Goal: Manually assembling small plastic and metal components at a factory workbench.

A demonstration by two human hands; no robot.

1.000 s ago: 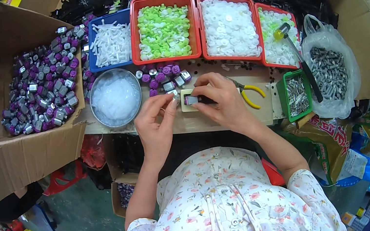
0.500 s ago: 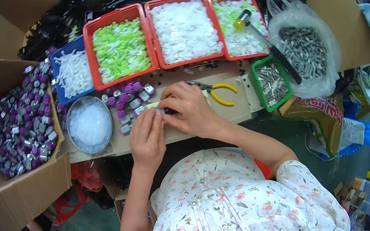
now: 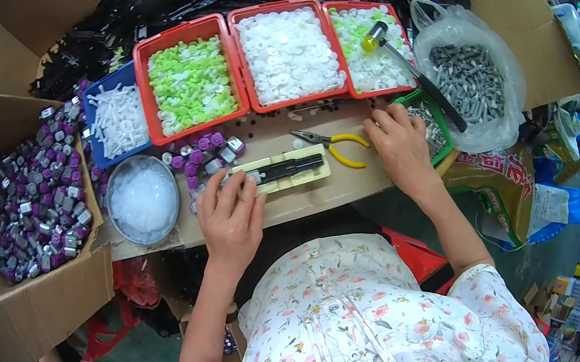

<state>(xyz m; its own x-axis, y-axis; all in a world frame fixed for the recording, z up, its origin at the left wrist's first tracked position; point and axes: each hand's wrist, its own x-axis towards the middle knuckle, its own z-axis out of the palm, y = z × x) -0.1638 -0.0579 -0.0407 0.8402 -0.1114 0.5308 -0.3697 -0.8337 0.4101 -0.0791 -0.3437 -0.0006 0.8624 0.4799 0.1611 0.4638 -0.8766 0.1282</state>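
Note:
A cream block-shaped holder [image 3: 318,171] lies on the cardboard-covered bench with a long black plastic part [image 3: 292,168] set in it. My left hand [image 3: 229,219] rests at the holder's left end, fingers apart and touching it near a silver piece at the black part's end. Over the left edge of a green tray [image 3: 443,154] of thin metal pins [image 3: 434,126] is my right hand [image 3: 402,146]. Its fingers are spread and bent downward, and nothing shows in them. Yellow-handled pliers [image 3: 334,144] lie between the holder and my right hand.
Red trays [image 3: 236,74] hold white and green plastic pieces; a hammer [image 3: 409,67] lies over the right one. A blue tray [image 3: 97,141], a round bowl [image 3: 148,233], purple-and-silver knobs [image 3: 202,146], a carton [image 3: 40,302] and a plastic bag [image 3: 511,72] of metal parts surround the bench.
My right hand has left the holder and moved right to the green tray. My left hand has stayed at the holder's left end, its fingers more spread. The black part is now uncovered.

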